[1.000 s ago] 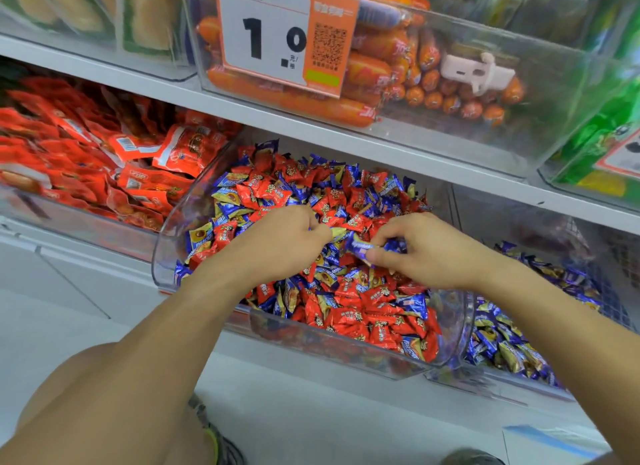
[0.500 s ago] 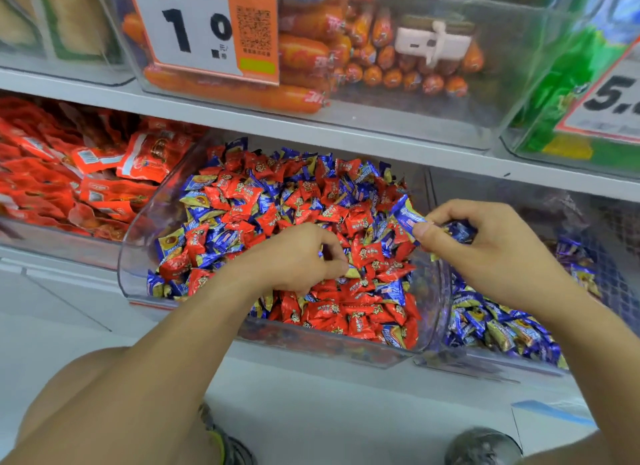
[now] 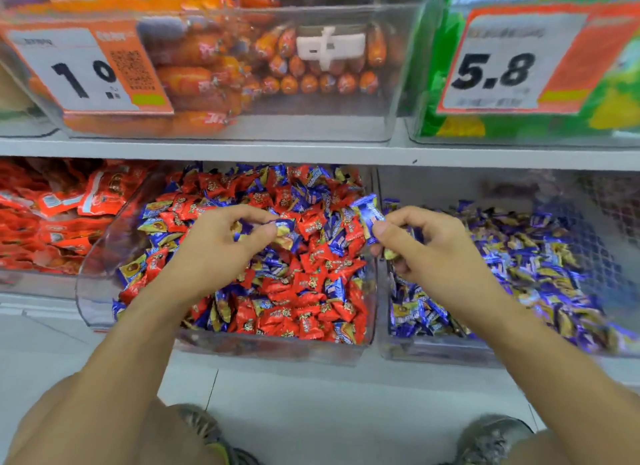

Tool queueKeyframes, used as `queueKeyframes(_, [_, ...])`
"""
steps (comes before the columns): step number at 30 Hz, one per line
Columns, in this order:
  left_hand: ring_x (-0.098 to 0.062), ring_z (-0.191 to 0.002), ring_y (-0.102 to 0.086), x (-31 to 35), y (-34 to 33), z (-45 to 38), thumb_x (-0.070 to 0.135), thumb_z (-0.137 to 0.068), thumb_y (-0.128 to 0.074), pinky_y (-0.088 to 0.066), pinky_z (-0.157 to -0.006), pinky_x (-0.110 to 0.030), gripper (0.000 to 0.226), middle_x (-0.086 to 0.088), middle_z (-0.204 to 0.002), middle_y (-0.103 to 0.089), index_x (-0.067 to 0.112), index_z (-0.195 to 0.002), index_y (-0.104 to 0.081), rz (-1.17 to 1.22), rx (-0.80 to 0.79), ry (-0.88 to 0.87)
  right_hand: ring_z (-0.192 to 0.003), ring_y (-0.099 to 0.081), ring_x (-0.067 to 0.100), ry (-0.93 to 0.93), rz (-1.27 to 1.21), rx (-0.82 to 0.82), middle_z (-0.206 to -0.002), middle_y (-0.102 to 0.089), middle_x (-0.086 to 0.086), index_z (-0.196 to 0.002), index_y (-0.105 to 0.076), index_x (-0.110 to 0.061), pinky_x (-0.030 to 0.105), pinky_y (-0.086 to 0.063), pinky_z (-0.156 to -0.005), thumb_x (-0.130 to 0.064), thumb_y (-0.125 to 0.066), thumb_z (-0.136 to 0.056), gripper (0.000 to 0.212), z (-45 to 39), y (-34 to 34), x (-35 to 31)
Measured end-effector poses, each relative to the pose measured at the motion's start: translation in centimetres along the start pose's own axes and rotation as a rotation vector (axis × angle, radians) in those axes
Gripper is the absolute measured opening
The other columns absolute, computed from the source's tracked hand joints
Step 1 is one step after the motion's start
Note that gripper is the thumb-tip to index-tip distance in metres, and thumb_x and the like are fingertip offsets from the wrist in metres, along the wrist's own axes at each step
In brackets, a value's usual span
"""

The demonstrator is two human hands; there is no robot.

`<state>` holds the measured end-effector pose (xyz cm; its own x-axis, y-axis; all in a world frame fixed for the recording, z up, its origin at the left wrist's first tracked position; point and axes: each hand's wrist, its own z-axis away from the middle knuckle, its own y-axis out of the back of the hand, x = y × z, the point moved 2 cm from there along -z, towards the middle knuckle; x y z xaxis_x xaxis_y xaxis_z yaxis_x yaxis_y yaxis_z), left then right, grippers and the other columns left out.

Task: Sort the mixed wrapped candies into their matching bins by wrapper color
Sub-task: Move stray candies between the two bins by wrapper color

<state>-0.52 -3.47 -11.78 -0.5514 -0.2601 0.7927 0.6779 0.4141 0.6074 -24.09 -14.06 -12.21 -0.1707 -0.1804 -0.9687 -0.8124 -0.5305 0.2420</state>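
A clear middle bin (image 3: 277, 348) on the lower shelf holds mixed red and blue wrapped candies (image 3: 304, 284). To its right a second clear bin (image 3: 433, 355) holds only blue-and-yellow candies (image 3: 530, 257). My left hand (image 3: 221, 246) is over the mixed pile and pinches a blue-and-yellow candy (image 3: 285, 227) between thumb and fingers. My right hand (image 3: 426, 243) is above the divide between the two bins, pinching a blue candy (image 3: 369, 215) that sticks up, with more blue candies curled in its palm.
A bin of red packets (image 3: 52, 222) sits at the left. The upper shelf carries a clear bin of orange sausages (image 3: 242, 66) with a 1.0 price tag (image 3: 83, 73) and a green bin tagged 5.8 (image 3: 502, 70). My shoes (image 3: 491, 440) are on the pale floor below.
My right hand has lifted blue candies out of the mixed pile and carried them right, to the edge of the blue bin. My left hand stays in the mixed pile, now pinching a blue candy.
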Motion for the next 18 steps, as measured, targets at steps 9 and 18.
queueKeyframes(9, [-0.002,-0.049,-0.043,8.9,-6.4,1.9,0.016,-0.094,-0.061,-0.034,-0.051,-0.013,0.016,0.014,-0.06,-0.058,0.026,-0.105,-0.064,0.077,-0.231,-0.329,-0.052,-0.038,0.02,-0.086,0.06,0.047,-0.068,-0.061,0.018,-0.069,-0.064,-0.014,0.033,-0.033,-0.052,-0.03,-0.062,-0.088,0.025,1.3,4.4,0.1])
queueKeyframes(18, [-0.005,-0.108,-0.054,13.8,-15.7,-0.8,0.027,-0.086,-0.07,-0.041,-0.098,-0.025,0.041,0.007,-0.123,-0.059,0.027,-0.126,-0.06,-0.24,-0.528,-0.539,-0.068,-0.058,0.015,-0.234,0.197,0.255,-0.073,-0.065,-0.009,-0.086,-0.071,-0.019,0.035,-0.049,-0.067,-0.067,-0.059,-0.084,0.049,1.8,13.1,2.5])
